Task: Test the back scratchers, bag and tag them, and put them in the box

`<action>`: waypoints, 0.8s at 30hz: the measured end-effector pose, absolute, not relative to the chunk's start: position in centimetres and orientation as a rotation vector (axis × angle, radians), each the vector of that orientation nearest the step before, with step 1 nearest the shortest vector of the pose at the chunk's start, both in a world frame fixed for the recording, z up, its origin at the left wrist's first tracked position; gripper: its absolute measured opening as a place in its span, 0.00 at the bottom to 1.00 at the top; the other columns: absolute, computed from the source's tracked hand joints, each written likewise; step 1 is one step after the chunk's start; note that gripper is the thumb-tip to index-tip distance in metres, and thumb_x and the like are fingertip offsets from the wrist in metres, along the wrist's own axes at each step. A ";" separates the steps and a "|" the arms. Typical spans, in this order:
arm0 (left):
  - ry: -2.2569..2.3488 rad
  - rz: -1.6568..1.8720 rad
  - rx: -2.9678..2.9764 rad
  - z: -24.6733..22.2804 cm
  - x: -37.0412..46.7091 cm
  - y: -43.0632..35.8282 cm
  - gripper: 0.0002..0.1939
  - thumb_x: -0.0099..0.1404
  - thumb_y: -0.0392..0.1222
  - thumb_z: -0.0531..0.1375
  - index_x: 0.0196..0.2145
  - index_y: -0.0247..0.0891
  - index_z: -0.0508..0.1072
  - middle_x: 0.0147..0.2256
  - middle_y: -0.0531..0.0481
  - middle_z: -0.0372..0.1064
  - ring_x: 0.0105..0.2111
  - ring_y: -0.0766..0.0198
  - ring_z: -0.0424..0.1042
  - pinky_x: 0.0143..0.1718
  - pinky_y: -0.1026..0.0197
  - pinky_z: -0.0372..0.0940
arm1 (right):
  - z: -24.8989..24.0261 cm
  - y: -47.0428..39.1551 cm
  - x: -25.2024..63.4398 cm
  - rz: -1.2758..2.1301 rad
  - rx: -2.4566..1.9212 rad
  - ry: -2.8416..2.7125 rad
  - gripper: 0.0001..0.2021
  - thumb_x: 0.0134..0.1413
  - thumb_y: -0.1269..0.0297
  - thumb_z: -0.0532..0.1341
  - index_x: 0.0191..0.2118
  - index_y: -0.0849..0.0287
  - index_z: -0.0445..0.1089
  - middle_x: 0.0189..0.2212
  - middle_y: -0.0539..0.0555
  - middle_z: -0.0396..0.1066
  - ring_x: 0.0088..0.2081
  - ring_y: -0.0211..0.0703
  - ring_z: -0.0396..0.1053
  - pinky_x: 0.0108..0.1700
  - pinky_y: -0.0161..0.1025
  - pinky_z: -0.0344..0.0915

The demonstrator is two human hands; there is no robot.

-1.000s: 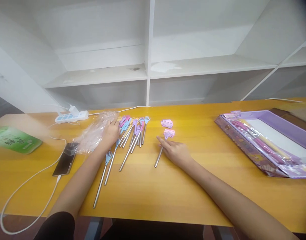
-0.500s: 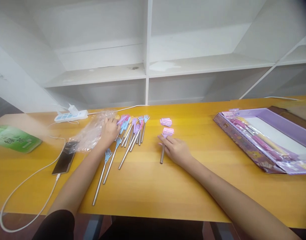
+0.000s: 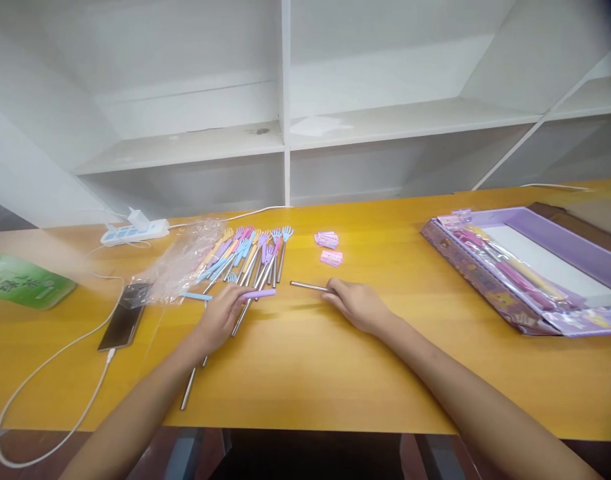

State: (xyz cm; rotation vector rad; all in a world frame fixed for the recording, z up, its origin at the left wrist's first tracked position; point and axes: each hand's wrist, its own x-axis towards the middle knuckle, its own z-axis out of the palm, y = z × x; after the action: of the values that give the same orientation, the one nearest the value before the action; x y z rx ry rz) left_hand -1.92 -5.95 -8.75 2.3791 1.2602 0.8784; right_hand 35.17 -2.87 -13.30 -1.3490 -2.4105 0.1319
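The left hand [image 3: 219, 319] pinches a purple plastic handle [image 3: 260, 293], the right hand [image 3: 361, 307] a silver metal rod [image 3: 308, 286], over the yellow wooden worktop [image 3: 335, 380]; rightward, an open purple patterned box [image 3: 560, 235] contains clear-wrapped pink-and-yellow sticks [image 3: 518, 270].

Clocked from between our left hand [image 3: 219, 316] and right hand [image 3: 360, 305], we find open table [image 3: 305, 377] at 6 and 2 o'clock; heaped sticks [image 3: 241, 251] block 10, pink cards [image 3: 331, 258] lie at 1, and a purple box [image 3: 478, 280] rises at 3.
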 end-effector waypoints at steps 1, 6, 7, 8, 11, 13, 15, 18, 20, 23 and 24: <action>1.243 0.888 2.401 -9.1 -2.1 -6.0 0.16 0.81 0.42 0.48 0.58 0.43 0.72 0.44 0.45 0.73 0.43 0.58 0.73 0.45 0.56 0.69 | -13.5 -3.1 34.9 0.157 -1.327 -2.465 0.16 0.77 0.53 0.50 0.39 0.54 0.66 0.30 0.51 0.76 0.28 0.42 0.70 0.31 0.37 0.53; 1.138 0.839 2.500 -9.9 -1.7 -6.3 0.16 0.80 0.40 0.49 0.58 0.42 0.71 0.47 0.42 0.73 0.45 0.58 0.75 0.48 0.55 0.71 | -13.4 -4.0 34.0 0.079 -1.197 -2.521 0.19 0.79 0.53 0.46 0.39 0.55 0.67 0.31 0.52 0.77 0.28 0.41 0.71 0.32 0.37 0.55; 1.131 0.835 2.508 -10.1 -1.5 -6.4 0.15 0.80 0.40 0.49 0.57 0.41 0.71 0.48 0.42 0.73 0.46 0.58 0.75 0.49 0.55 0.71 | -13.4 -4.1 34.0 0.062 -1.181 -2.507 0.19 0.79 0.53 0.46 0.38 0.55 0.67 0.31 0.52 0.77 0.29 0.41 0.71 0.32 0.37 0.56; 1.128 0.841 2.510 -10.2 -1.4 -6.5 0.15 0.80 0.40 0.49 0.57 0.41 0.71 0.48 0.42 0.73 0.46 0.58 0.75 0.49 0.55 0.71 | -13.3 -4.2 34.0 0.046 -1.167 -2.494 0.19 0.79 0.54 0.46 0.38 0.55 0.67 0.31 0.52 0.77 0.29 0.41 0.71 0.32 0.37 0.56; 1.125 0.863 2.497 -10.5 -1.2 -6.5 0.15 0.80 0.40 0.49 0.57 0.41 0.71 0.48 0.42 0.73 0.47 0.58 0.74 0.49 0.55 0.71 | -13.2 -4.3 34.2 0.016 -1.146 -2.467 0.19 0.79 0.54 0.46 0.38 0.55 0.67 0.31 0.51 0.76 0.29 0.40 0.71 0.33 0.37 0.57; 1.130 0.870 2.486 -10.6 -1.2 -6.5 0.15 0.80 0.39 0.49 0.58 0.42 0.71 0.48 0.42 0.73 0.47 0.59 0.74 0.49 0.56 0.71 | -13.1 -4.4 34.5 0.007 -1.137 -2.460 0.19 0.79 0.54 0.46 0.37 0.55 0.67 0.31 0.51 0.76 0.29 0.40 0.71 0.33 0.37 0.57; 1.144 0.878 2.476 -10.6 -1.4 -6.4 0.15 0.80 0.39 0.49 0.58 0.42 0.70 0.48 0.43 0.72 0.47 0.59 0.74 0.49 0.56 0.71 | -12.9 -4.4 34.7 0.004 -1.113 -2.464 0.20 0.79 0.54 0.47 0.37 0.56 0.67 0.31 0.51 0.76 0.29 0.40 0.71 0.33 0.37 0.57; 1.139 0.876 2.478 -10.7 -1.5 -6.3 0.15 0.80 0.38 0.50 0.59 0.42 0.70 0.48 0.43 0.73 0.47 0.60 0.74 0.50 0.56 0.70 | -12.6 -4.5 34.8 0.001 -1.068 -2.471 0.19 0.79 0.55 0.48 0.37 0.56 0.69 0.31 0.52 0.76 0.29 0.39 0.71 0.33 0.37 0.57; 1.132 0.862 2.487 -10.7 -1.6 -6.3 0.15 0.80 0.38 0.50 0.58 0.42 0.70 0.48 0.43 0.73 0.47 0.59 0.75 0.50 0.56 0.71 | -12.5 -4.5 34.7 -0.018 -1.047 -2.467 0.19 0.78 0.56 0.49 0.37 0.56 0.70 0.31 0.52 0.75 0.29 0.39 0.70 0.33 0.37 0.57; 1.133 0.827 2.546 -10.4 -1.6 -5.9 0.14 0.80 0.38 0.51 0.58 0.41 0.70 0.48 0.43 0.73 0.46 0.59 0.75 0.49 0.57 0.71 | -12.5 -4.5 34.8 -0.091 -1.025 -2.447 0.18 0.77 0.56 0.52 0.37 0.57 0.71 0.30 0.52 0.74 0.29 0.39 0.69 0.33 0.37 0.57; 1.129 0.798 2.596 -10.2 -1.6 -5.6 0.14 0.80 0.38 0.51 0.58 0.41 0.70 0.47 0.43 0.74 0.46 0.59 0.75 0.48 0.57 0.71 | -12.6 -4.4 34.9 -0.118 -1.026 -2.439 0.18 0.77 0.56 0.52 0.37 0.57 0.71 0.30 0.52 0.73 0.29 0.38 0.69 0.33 0.38 0.57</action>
State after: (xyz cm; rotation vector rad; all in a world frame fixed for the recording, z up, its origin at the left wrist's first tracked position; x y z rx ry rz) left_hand -1.60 -5.64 -10.22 2.5958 1.1288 0.7976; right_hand 34.86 -4.37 -12.57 -1.0258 -2.4385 -0.1181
